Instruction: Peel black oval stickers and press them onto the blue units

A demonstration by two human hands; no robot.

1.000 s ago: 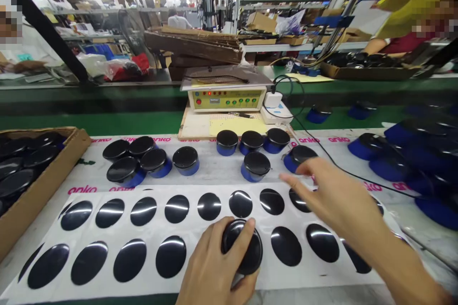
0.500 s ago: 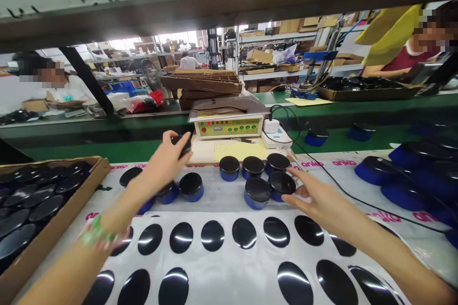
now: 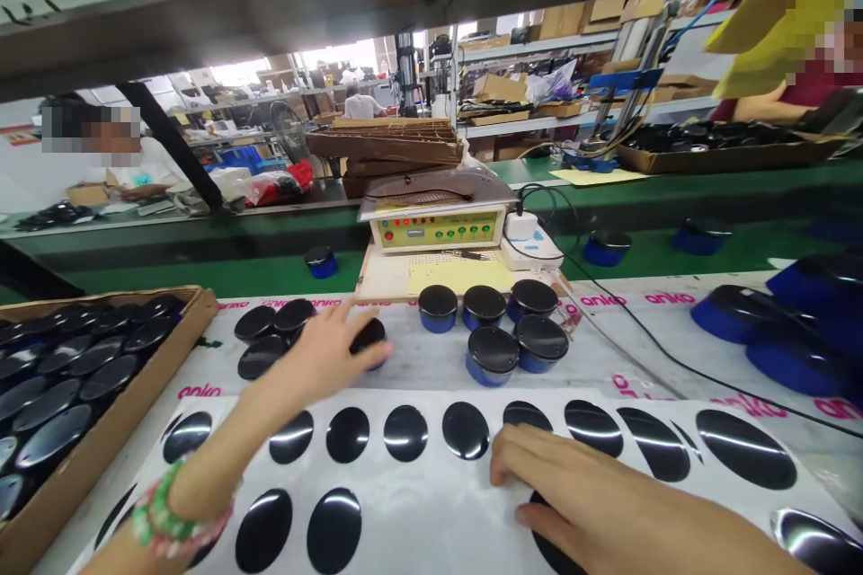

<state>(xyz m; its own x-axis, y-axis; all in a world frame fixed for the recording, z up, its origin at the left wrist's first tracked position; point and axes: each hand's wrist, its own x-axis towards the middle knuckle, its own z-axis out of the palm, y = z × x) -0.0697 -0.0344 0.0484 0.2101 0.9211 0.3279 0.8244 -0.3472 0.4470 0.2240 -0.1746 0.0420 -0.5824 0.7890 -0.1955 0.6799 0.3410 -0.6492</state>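
My left hand (image 3: 330, 343) reaches over a round blue piece with a shiny black top (image 3: 369, 334). Its fingers are spread around the near side of that piece; I cannot tell whether they touch it. Low over a white sheet (image 3: 438, 512) hovers my right hand (image 3: 559, 476), fingers bent and the thumb apart from them, nothing visible between. Rows of black glossy discs (image 3: 405, 433) lie on this sheet, and one disc (image 3: 549, 539) is partly covered by the right hand. Several more blue pieces with black tops (image 3: 492, 352) stand behind the sheet.
A cardboard box (image 3: 182, 323) full of black-topped pieces stands at left. Behind are a control unit (image 3: 438, 232), a white power strip (image 3: 532, 252) and a black cable (image 3: 627, 350). On the green belt (image 3: 283, 271) stands one blue piece (image 3: 322, 262). Other people sit beyond.
My left hand has let go of a black-topped piece, which now stands on the green belt, and has come down to another. My right hand has moved from the blue pieces to the sheet.
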